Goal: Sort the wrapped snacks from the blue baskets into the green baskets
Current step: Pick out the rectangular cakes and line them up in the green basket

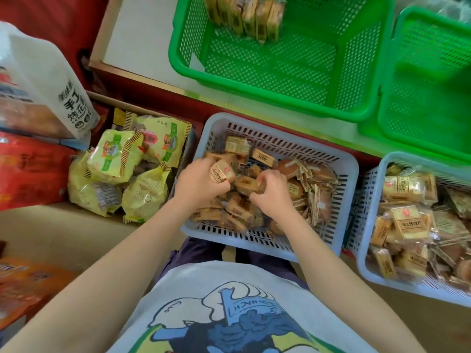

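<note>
Head view. Both hands are reaching into the near blue basket (341, 200), which is sitting directly in front of the person and is holding a heap of wrapped snacks (313, 189). The left hand (198, 182) is curling its fingers around a square brown-wrapped snack (221, 173), lifting it slightly above the pile. The right hand (272, 192) is gripping a darker brown snack (246, 184) between curled fingers and thumb, just beside the left hand. A second blue basket (367, 250) is standing to the right, touching the first, and is likewise holding mixed wrapped snacks. Beyond them, on a raised white surface (137, 39), a large green basket (254, 90) is containing a row of upright sorted snacks (244, 16) along its far wall; a second green basket (420, 138) is sitting beside it at right. Yellow-green packets (119, 171) are lying in a carton to the left of the near blue basket.
</note>
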`<state>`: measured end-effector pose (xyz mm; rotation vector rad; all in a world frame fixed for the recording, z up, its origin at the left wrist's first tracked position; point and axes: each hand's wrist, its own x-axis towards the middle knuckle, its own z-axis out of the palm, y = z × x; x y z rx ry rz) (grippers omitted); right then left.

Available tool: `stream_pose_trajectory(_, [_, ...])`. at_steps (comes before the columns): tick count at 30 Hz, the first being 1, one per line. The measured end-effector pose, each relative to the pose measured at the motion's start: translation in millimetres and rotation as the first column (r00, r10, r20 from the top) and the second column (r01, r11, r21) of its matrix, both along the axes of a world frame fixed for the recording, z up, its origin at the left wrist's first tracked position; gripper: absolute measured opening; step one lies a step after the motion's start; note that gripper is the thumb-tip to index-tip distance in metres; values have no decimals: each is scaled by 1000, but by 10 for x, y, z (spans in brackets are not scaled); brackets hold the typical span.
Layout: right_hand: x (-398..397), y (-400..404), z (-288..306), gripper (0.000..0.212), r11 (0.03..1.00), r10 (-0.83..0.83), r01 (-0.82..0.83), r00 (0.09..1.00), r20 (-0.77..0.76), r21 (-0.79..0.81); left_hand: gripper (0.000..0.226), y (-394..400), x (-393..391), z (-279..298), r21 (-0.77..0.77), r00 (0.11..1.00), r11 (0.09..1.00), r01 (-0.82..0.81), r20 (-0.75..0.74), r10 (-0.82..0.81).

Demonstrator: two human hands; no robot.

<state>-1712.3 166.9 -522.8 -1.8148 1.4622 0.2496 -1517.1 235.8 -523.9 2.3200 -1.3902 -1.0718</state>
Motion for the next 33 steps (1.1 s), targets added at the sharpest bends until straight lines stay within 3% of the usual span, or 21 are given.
stream_pose_trajectory(2, [6, -129, 251, 33, 960, -258, 232, 951, 169, 160, 40, -42, 29, 165, 43, 921, 972, -232, -311, 233])
stream_pose_trajectory(5, [-30, -356, 651, 17, 841, -538, 454, 756, 372, 295, 54, -156, 98, 419, 180, 577, 878, -444, -692, 434])
stream_pose_trajectory(7, [-43, -514, 912, 9, 687, -727, 535, 499, 473, 492, 52, -281, 153, 571, 187, 456, 867, -462, -788, 413])
stream_pose_trajectory(9, [-53, -671, 1153, 15, 573, -818, 472, 267, 510, 670, 44, -455, 196, 751, 178, 387, 880, -440, -847, 365])
stream_pose_trajectory(11, [-19, -816, 1375, 21, 574, -815, 384, 179, 552, 723, 37, -661, 219, 959, 171, 344, 899, -403, -882, 321])
stream_pose_trajectory(14, [150, -993, 1620, 30, 700, -711, 357, 264, 652, 619, 28, -985, 176, 1291, 170, 325, 912, -372, -897, 300])
stream_pose_trajectory(17, [375, -1156, 1705, 28, 795, -598, 409, 402, 694, 448, 41, -1285, 68, 1526, 110, 338, 936, -334, -913, 227])
stream_pose_trajectory(20, [551, -1346, 1642, 23, 822, -567, 405, 507, 650, 401, 27, -1544, 11, 1576, -6, 446, 935, -354, -880, 163])
stream_pose_trajectory(28, [679, -1957, 1371, 56, 841, -527, 314, 662, 533, 440, 43, -2015, 324, 1249, -23, 591, 904, -427, -764, 260])
stream_pose_trajectory(29, [710, -2061, 1308, 53, 833, -545, 353, 656, 523, 425, 46, -2015, 383, 1156, -119, 702, 899, -421, -671, 240])
stream_pose_trajectory(30, [744, -2190, 1234, 48, 819, -572, 413, 646, 505, 399, 52, -1998, 461, 1028, -236, 856, 906, -352, -471, 211])
stream_pose_trajectory(31, [780, -2340, 1150, 46, 800, -600, 483, 638, 483, 355, 58, -1961, 555, 868, -303, 968, 926, -227, -174, 181])
stream_pose_trajectory(32, [816, -2493, 1074, 48, 780, -622, 561, 647, 442, 277, 64, -1909, 643, 733, -293, 979, 950, -110, 133, 154])
stream_pose_trajectory(33, [852, -2654, 997, 57, 757, -641, 631, 666, 382, 171, 67, -1860, 732, 596, -233, 930, 972, -40, 346, 122])
